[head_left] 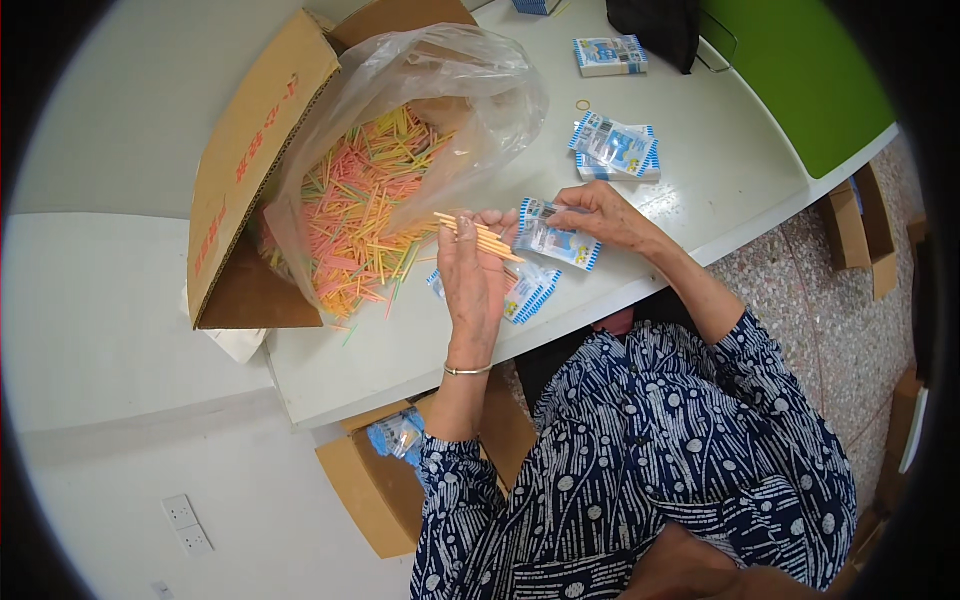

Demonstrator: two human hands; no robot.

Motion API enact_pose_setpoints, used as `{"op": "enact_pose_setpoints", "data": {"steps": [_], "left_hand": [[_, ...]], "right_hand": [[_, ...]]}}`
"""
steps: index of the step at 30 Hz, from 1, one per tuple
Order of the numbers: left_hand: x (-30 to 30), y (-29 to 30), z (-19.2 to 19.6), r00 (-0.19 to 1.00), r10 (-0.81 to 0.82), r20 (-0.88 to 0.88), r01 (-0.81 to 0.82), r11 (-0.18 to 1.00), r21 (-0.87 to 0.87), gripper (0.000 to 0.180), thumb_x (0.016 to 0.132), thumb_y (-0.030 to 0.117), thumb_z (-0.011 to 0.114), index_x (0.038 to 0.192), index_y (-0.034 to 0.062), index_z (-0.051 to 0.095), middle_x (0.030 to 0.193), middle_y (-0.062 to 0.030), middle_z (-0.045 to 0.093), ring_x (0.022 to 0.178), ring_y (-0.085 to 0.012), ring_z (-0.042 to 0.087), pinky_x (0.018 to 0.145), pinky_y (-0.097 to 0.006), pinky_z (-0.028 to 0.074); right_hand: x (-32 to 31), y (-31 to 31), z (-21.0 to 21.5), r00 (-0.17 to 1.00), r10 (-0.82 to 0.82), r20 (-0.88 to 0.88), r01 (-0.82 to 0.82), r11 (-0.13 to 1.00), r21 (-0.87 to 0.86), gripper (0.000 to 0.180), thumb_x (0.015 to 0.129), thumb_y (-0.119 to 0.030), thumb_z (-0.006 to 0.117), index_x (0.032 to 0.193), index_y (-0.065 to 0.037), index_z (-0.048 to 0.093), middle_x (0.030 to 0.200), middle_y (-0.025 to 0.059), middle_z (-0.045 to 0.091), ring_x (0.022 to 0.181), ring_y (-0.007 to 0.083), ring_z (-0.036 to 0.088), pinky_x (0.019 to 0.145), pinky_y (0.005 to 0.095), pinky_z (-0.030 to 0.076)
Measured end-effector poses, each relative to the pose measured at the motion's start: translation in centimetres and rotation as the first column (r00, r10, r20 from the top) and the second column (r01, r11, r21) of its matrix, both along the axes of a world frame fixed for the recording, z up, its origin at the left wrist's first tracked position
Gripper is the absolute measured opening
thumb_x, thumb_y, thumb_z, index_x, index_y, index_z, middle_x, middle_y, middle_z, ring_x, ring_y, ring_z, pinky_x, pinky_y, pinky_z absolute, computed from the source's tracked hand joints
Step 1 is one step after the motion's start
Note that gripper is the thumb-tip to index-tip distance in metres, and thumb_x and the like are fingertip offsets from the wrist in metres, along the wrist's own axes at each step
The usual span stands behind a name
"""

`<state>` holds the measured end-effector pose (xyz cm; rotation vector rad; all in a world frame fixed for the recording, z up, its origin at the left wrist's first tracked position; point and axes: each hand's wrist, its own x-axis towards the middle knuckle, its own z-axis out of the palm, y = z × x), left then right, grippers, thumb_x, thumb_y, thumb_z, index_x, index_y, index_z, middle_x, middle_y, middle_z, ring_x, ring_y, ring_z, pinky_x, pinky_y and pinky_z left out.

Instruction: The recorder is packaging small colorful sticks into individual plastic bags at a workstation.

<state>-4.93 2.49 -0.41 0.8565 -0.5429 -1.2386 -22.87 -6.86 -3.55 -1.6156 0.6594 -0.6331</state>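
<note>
My left hand (467,275) is closed around a small bundle of thin orange-yellow sticks (485,240), with its palm turned up. Right beside it, my right hand (612,218) pinches a small blue-and-white plastic packet (560,243) by its upper side. The stick ends lie close to the packet's left edge; whether any are inside it, I cannot tell. More packets (532,292) lie on the table under and beside my left hand. To the left, a heap of pink, yellow and green sticks (365,205) fills a clear plastic bag (505,75).
A cardboard box (255,150) lies tipped on the white table (715,130), around the bag. Farther right sit stacked packets (615,145), a packet pile (610,57), a rubber band (583,105) and a black bag (660,25). Below the table edge stands an open carton (370,495).
</note>
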Motion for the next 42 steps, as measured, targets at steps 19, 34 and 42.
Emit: {"op": "enact_pose_setpoints", "data": {"steps": [19, 34, 42], "left_hand": [[-0.9, -1.4, 1.7, 0.974, 0.185, 0.129, -0.145, 0.952, -0.271, 0.014, 0.098, 0.019, 0.043, 0.100, 0.0052, 0.041, 0.096, -0.0111, 0.055, 0.096, -0.0220, 0.057, 0.101, -0.046, 0.041], [-2.5, 0.2, 1.2, 0.953, 0.202, 0.224, -0.154, 0.964, -0.216, 0.017, 0.099, 0.021, 0.040, 0.103, 0.0049, 0.037, 0.100, -0.0140, 0.054, 0.106, -0.0306, 0.056, 0.098, -0.044, 0.041], [-2.8, 0.5, 1.6, 0.922, 0.255, 0.292, -0.175, 0.946, -0.274, 0.017, 0.100, 0.021, 0.038, 0.104, 0.0048, 0.034, 0.103, -0.0148, 0.053, 0.107, -0.0318, 0.055, 0.098, -0.045, 0.041]], "right_hand": [[-0.6, 1.0, 0.5, 0.977, 0.192, 0.096, -0.207, 0.961, 0.184, 0.026, 0.088, -0.023, 0.061, 0.092, 0.001, 0.069, 0.075, 0.0006, 0.065, 0.069, 0.0036, 0.052, 0.063, 0.0213, 0.042], [-0.4, 1.5, 0.1, 0.973, 0.228, 0.029, -0.230, 0.965, 0.124, 0.028, 0.090, -0.024, 0.058, 0.082, 0.001, 0.065, 0.066, -0.0020, 0.056, 0.063, 0.0041, 0.044, 0.057, 0.0233, 0.038], [-0.3, 2.2, -0.1, 0.980, 0.194, 0.055, -0.194, 0.981, -0.002, 0.027, 0.091, -0.023, 0.057, 0.083, 0.002, 0.063, 0.070, -0.0004, 0.055, 0.066, 0.0051, 0.045, 0.060, 0.0230, 0.039]]}}
